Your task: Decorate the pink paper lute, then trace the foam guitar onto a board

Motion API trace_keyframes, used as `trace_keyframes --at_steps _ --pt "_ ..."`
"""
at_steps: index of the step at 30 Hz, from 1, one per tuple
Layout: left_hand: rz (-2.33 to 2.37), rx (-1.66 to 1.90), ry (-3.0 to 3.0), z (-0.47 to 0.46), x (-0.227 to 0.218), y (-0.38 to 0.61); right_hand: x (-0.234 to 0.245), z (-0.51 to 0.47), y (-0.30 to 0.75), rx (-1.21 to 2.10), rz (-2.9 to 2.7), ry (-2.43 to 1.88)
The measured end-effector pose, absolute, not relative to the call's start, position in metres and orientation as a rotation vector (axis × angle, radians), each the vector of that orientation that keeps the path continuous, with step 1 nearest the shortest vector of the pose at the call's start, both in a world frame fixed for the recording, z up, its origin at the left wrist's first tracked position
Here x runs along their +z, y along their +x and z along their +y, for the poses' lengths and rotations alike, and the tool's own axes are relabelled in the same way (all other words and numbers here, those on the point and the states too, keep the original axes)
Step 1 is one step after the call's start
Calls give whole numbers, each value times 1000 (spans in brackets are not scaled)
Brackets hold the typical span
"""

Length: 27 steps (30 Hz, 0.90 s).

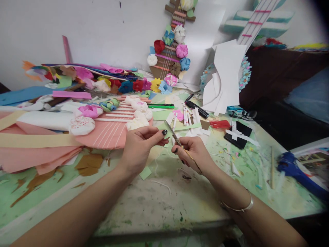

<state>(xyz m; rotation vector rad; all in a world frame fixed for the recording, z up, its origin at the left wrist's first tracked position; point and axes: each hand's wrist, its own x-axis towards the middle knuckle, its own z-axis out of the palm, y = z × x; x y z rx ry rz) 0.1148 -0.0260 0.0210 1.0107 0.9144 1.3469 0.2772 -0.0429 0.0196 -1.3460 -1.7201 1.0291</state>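
Note:
My right hand (194, 151) is wrapped round a pair of scissors (177, 139), whose blades point up and to the left. Facing it, my left hand (141, 144) has its thumb and fingers pinched together close to the blades. Pale green paper (162, 126) shows just past those fingertips; whether they grip it, I cannot tell. Left of my left hand lies a pink paper guitar body (108, 135) with white strings and crumpled white paper flowers (140, 115). Below the hands are a small green paper square (145, 173) and a curled white strip (161, 185).
Markers (185, 116), a green utility knife (161, 106) and black pens (196, 108) lie beyond my hands. A flower-covered brown guitar (167, 58) leans on the wall. To the right are a black flat object (238, 134), a blue-handled tool (295, 169) and a thin stick (272, 168).

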Motion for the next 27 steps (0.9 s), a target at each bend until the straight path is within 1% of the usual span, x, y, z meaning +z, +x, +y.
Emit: trace_keyframes --at_steps 7,14,19,27 --pt "919 1343 1012 -25 20 112 16 -42 279 1040 -1726 -1411" --pt "924 1373 991 -24 21 112 14 -42 279 1010 -1630 -1362" --pt "932 1411 1010 -24 21 110 15 -44 279 1085 -1702 -1276" --pt "995 1428 1071 -23 20 109 13 -44 278 1068 -1774 -1270"
